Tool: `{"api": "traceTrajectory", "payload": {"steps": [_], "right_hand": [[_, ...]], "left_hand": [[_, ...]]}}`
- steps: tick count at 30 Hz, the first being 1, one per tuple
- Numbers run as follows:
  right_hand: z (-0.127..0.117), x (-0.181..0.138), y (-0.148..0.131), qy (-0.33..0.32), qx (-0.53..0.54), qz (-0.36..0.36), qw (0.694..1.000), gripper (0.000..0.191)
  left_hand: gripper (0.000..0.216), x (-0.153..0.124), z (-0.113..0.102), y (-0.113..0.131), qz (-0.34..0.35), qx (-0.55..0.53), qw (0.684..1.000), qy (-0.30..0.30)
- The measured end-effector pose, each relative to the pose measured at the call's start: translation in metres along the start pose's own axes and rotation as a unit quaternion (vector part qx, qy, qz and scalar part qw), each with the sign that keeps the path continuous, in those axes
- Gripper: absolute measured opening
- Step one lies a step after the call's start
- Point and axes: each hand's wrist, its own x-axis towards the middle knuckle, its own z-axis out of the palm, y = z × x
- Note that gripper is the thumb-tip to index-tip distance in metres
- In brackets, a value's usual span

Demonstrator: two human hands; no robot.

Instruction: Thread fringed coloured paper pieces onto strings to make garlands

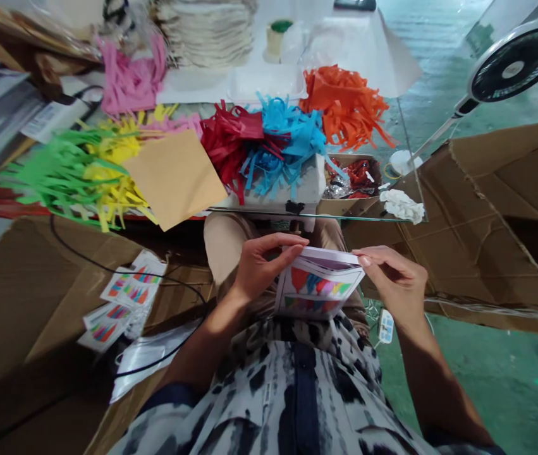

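Above my lap, a white printed card with pictures of colourful tassels is held between both hands. It has a white band along its top edge; whether it is one folded card or several together, I cannot tell. My left hand pinches its top left corner between thumb and fingers. At the top right corner, my right hand grips it the same way. Similar printed cards lie in plastic on the cardboard at the lower left.
Along the glass table edge lie fringed paper bundles: green, yellow, dark red, blue and orange. A tan paper sheet overhangs the edge. A small box, a fan and large cardboard are rightward.
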Motion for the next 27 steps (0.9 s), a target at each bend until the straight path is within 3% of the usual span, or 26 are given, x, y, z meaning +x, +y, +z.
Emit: {"api": "traceTrajectory", "payload": {"steps": [6,12,15,18,27], "right_hand": [[-0.006,0.004,-0.005,-0.045,0.04,0.081,0.995,0.007],[-0.008,0.002,-0.003,-0.057,0.033,0.053,0.996,0.012],[-0.014,0.005,0.002,-0.106,0.026,0.045,0.993,0.016],[-0.02,0.008,0.005,-0.157,0.02,0.064,0.985,0.018],[-0.015,0.003,0.008,-0.114,0.009,0.046,0.992,0.016]], "left_hand": [[0.019,0.003,-0.008,0.004,-0.083,-0.036,0.995,-0.031],[0.018,0.004,-0.01,0.001,-0.075,-0.038,0.996,-0.042],[0.016,0.005,-0.012,0.001,-0.065,-0.038,0.995,-0.058],[0.017,0.006,-0.014,0.006,-0.099,-0.041,0.991,-0.081],[0.022,0.004,-0.01,0.008,-0.098,-0.019,0.994,-0.053]]}}
